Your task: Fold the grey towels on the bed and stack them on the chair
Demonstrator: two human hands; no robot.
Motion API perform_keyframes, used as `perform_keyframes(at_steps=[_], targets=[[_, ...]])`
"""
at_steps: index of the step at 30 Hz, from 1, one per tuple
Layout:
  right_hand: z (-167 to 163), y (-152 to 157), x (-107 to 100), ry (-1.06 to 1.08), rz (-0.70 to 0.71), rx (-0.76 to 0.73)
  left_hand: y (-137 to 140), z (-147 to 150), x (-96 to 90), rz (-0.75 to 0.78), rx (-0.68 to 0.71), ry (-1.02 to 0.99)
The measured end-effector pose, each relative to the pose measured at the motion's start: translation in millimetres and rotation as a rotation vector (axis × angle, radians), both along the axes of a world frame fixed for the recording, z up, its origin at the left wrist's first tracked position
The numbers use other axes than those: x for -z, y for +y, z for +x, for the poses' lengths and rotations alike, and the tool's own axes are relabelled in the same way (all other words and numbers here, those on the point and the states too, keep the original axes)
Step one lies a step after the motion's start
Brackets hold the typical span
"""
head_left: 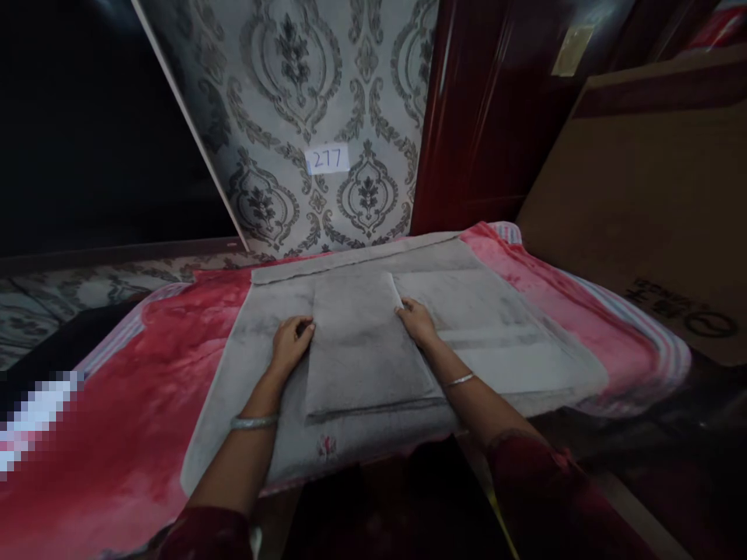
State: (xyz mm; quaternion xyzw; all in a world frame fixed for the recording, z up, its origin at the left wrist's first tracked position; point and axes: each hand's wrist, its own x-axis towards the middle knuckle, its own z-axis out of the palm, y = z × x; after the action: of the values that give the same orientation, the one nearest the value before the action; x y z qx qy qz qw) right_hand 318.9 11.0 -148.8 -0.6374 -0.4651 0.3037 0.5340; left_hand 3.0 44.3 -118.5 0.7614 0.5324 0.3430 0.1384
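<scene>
A grey plush towel [365,342] lies in front of me, with a folded rectangular panel in its middle and a paler part with a smooth band stretching to the right. My left hand [290,344] grips the panel's left edge, thumb and fingers pinched together. On the opposite edge, my right hand [416,320] pinches the fabric, fingers curled. Beneath is a wider grey cloth [233,404] with a small pink motif near its front edge; whether it is the same piece, I cannot tell.
A red and pink blanket [134,420] covers the table under the grey cloth. Behind it stands a patterned wall [362,93] with a paper label [327,159] reading 277. A dark screen [99,132] is at left, a large cardboard box [654,187] at right.
</scene>
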Motion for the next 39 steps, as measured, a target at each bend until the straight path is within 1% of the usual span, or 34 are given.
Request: perform_keyframes(at_steps=[4,7,11,17,21,27,32,39], targets=[[3,0,3,-0.035,-0.025,0.042,0,4,-0.9,0.001,0.007,0.050],[3,2,4,-0.051,-0.038,0.058,-1,8,0.6,0.008,-0.011,0.131],[5,4,5,-0.068,-0.041,0.033,-4,11,1.8,0.016,-0.057,0.215],[12,-7,3,-0.113,-0.022,-0.038,-3,12,2.4,-0.025,-0.074,0.191],[20,-14,3,-0.151,0.001,-0.037,-5,14,2.8,-0.023,-0.109,0.213],[27,-15,6,-0.167,-0.028,-0.046,-14,18,-1.7,-0.010,-0.094,0.269],[26,-15,6,-0.187,-0.026,-0.017,-19,20,-5.2,-0.012,-0.096,0.291],[24,-18,5,-0.220,-0.018,0.043,-20,21,-4.0,-0.024,-0.102,0.285]])
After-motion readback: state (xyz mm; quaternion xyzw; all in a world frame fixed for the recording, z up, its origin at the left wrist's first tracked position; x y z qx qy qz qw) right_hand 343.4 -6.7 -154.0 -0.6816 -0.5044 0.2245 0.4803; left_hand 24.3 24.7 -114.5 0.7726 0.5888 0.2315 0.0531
